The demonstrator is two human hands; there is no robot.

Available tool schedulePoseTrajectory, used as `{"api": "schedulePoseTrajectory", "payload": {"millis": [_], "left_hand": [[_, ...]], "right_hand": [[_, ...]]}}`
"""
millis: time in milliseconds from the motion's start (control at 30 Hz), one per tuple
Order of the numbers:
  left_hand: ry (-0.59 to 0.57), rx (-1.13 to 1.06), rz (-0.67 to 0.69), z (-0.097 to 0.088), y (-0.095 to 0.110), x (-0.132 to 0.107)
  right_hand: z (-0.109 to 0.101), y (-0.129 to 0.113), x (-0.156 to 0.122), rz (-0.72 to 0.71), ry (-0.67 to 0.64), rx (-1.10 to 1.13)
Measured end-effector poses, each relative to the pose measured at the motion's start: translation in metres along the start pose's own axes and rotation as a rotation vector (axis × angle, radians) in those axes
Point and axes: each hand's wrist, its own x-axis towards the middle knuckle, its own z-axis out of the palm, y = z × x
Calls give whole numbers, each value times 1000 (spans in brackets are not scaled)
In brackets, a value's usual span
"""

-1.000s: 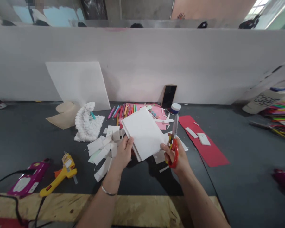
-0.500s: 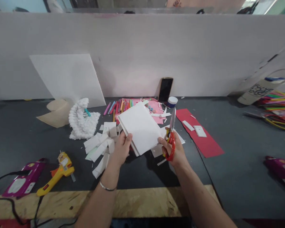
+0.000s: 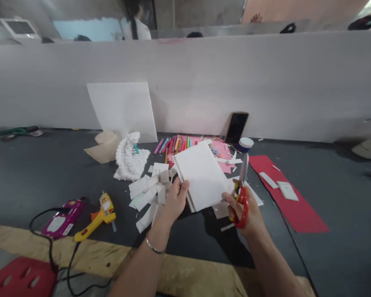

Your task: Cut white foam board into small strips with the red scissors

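Observation:
A white foam board [image 3: 202,175], apparently two layers thick along its left edge, is held above the table. My left hand [image 3: 175,199] pinches its lower left edge, thumb on top. In my right hand [image 3: 249,210] are scissors [image 3: 241,202] with red and yellow handles, blades pointing away from me. The fingertips of that hand also touch the board's lower right corner. Loose white paper strips [image 3: 148,194] lie just left of my left hand. Beneath and behind the board are white offcuts, pink paper [image 3: 221,150] and several markers [image 3: 179,143].
A yellow glue gun [image 3: 97,216] and a purple corded device [image 3: 63,218] lie at left, cables over the front edge. A white textured piece [image 3: 131,159] stands near a leaning white board [image 3: 126,109]. Behind are a phone [image 3: 236,127] and small jar [image 3: 245,144]; red paper [image 3: 299,208] lies right.
The camera view has turned left, so the tabletop things appear farther right. Both hands keep their hold on the foam board and scissors, with little visible change between them.

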Motion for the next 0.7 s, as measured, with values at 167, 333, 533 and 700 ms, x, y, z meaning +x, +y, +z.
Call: {"api": "schedulePoseTrajectory", "payload": {"millis": [167, 333, 533, 700], "left_hand": [[-13, 36, 21, -4, 5, -3], [-92, 48, 45, -15, 14, -4], [-434, -41, -77, -12, 15, -3], [-444, -103, -189, -2, 12, -1]], "right_hand": [[-3, -3, 0, 8, -18, -27], [-16, -12, 8, -7, 88, -28], [-12, -20, 3, -83, 35, -31], [-10, -15, 5, -62, 72, -112]]}}
